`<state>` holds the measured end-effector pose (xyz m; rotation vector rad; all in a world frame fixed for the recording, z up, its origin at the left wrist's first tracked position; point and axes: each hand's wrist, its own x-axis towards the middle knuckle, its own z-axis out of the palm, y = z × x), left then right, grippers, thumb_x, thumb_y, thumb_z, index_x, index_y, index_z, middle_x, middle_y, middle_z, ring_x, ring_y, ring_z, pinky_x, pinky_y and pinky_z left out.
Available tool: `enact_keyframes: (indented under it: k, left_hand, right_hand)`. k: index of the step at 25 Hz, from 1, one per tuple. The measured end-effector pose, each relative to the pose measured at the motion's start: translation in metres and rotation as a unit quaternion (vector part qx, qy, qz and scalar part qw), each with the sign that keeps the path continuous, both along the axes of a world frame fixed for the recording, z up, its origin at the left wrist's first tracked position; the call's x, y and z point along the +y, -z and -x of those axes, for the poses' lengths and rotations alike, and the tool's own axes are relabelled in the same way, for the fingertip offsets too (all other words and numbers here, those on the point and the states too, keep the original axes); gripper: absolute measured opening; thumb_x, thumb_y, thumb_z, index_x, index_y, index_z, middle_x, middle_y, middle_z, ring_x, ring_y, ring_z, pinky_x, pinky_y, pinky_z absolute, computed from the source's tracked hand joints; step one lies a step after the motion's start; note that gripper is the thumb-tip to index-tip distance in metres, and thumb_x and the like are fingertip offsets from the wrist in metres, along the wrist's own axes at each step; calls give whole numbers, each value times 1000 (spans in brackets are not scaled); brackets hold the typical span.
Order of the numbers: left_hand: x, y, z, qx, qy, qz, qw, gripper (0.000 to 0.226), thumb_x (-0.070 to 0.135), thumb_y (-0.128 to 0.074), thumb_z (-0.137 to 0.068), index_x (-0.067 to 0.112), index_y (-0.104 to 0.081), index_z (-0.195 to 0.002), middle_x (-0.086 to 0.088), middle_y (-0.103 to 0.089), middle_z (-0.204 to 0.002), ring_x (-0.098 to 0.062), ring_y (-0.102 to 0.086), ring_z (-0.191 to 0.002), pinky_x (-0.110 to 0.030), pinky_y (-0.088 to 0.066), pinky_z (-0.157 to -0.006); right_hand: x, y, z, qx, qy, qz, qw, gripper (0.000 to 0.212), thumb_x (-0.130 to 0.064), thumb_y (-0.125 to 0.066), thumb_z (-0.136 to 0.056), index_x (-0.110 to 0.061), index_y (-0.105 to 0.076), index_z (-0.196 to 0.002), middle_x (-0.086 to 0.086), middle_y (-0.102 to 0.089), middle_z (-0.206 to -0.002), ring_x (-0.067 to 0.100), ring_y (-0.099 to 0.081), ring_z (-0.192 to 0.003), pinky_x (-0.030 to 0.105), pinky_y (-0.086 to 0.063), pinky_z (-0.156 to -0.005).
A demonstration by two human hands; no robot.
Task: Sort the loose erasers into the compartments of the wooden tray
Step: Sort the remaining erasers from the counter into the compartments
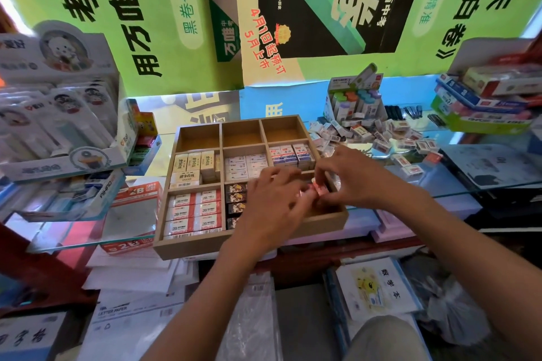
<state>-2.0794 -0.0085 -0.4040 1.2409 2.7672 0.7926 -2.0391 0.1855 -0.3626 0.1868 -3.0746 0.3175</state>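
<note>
My two hands meet over the near right box of the wooden tray (249, 246), which sits on the glass surface (457, 184). My left hand (271, 202) and my right hand (349, 177) pinch a small red and white eraser (318, 188) together. The near left box holds erasers marked "2B" (192, 211). The cream ones (190, 168) behind them say "ERASER". A pile of loose erasers (381, 133) lies just right of the tray. Below the surface, a pad reads "LETTER PAPER" (113, 309).
</note>
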Motion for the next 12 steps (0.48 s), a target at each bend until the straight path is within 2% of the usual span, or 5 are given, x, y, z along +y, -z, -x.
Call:
enact_keyframes:
  k: [2,4,7,9,12]
  left_hand:
    - [5,5,-5,81,28,108,990,52,62,-15,-99,43,-47,-136,7,-25,-158,-19,-11,-145,-52,-14,-115]
    - [8,6,-5,73,17,127,989,53,64,-11,-98,48,-42,-138,6,-14,-162,-23,-4,-148,-57,-9,-116]
    - [8,6,-5,71,-3,128,989,53,63,-13,-98,46,-46,-136,5,-16,-162,-22,-3,-149,-57,-6,-117]
    - [9,8,-5,73,-11,129,989,55,65,-13,-97,43,-49,-134,4,-19,-161,-20,-5,-148,-55,-6,-117]
    - [8,11,-4,73,-22,115,990,59,67,-13,-95,38,-49,-131,4,-24,-159,-19,-10,-147,-52,-7,-117]
  right_hand:
    - [-2,7,1,22,-23,-56,998,23,-36,-71,-80,-24,-60,-96,-2,-63,-94,15,-41,-89,32,-28,-68]
    - [-3,6,2,36,-25,-82,996,23,-36,-70,-81,-24,-59,-98,-3,-65,-98,15,-36,-88,32,-24,-70]
    - [-7,8,2,43,-8,-134,990,24,-39,-64,-88,-24,-64,-106,-3,-59,-112,18,-40,-100,31,-25,-78]
    - [-11,10,2,43,16,-156,987,27,-41,-61,-90,-22,-67,-109,-2,-54,-120,21,-42,-112,34,-32,-87]
    - [-14,10,3,32,53,-147,987,26,-43,-62,-89,-25,-68,-106,-1,-51,-120,23,-44,-114,38,-37,-94]
